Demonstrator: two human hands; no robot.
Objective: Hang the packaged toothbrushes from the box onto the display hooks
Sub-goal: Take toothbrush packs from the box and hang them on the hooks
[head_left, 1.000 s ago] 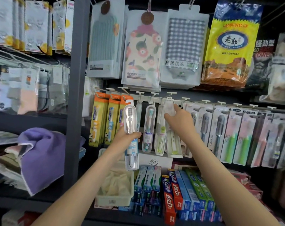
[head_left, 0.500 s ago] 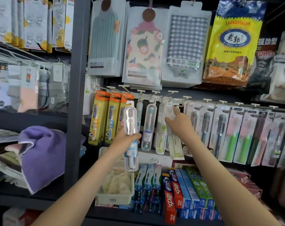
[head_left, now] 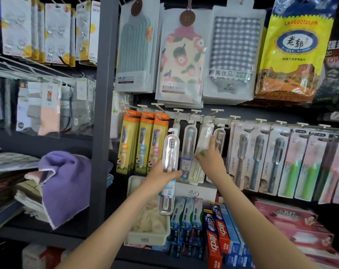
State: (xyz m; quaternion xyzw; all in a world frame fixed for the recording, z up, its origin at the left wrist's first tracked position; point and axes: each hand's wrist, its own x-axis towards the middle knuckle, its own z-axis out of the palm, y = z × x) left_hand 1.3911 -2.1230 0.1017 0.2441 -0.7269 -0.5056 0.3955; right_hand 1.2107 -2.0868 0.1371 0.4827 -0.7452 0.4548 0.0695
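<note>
My left hand (head_left: 160,176) grips a clear packaged toothbrush (head_left: 170,150) around its middle and holds it upright in front of the shelf, its white hanger tab below the row of display hooks (head_left: 195,114). My right hand (head_left: 211,162) holds the middle of another clear toothbrush pack (head_left: 206,136) between thumb and fingers; the top of that pack is up at a hook. Beside it hang two more clear packs, one to the left (head_left: 189,146) and one to the right (head_left: 220,137). No box is identifiable.
Orange children's toothbrush packs (head_left: 143,142) hang to the left, grey and green ones (head_left: 261,158) to the right. Toothpaste boxes (head_left: 219,235) and a white tray (head_left: 145,238) sit below. A grey upright post (head_left: 104,113) and purple towel (head_left: 67,183) stand left.
My right hand has slid down from the top of the hanging pack to its middle. My left hand keeps its pack in about the same place.
</note>
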